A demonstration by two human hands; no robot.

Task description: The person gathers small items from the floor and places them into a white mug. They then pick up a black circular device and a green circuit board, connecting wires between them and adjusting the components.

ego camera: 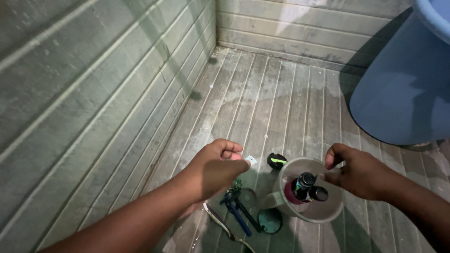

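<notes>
My left hand (218, 168) is closed around a small white piece (251, 160) pinched at its fingertips, held above the tiled floor. My right hand (358, 171) hovers over the right rim of a pale round container (287, 169), fingers curled; whether it grips something is unclear. Inside the container stand two dark-capped bottles (307, 185), one with a magenta body. A small black object with a green stripe (277, 160) lies on the floor between my hands.
A large blue bucket (403, 89) stands at the right against the back wall. Blue-handled tools (239, 211), a round dark lid (270, 220) and a thin cord (225, 227) lie on the floor below my left hand. Tiled walls close the left and back.
</notes>
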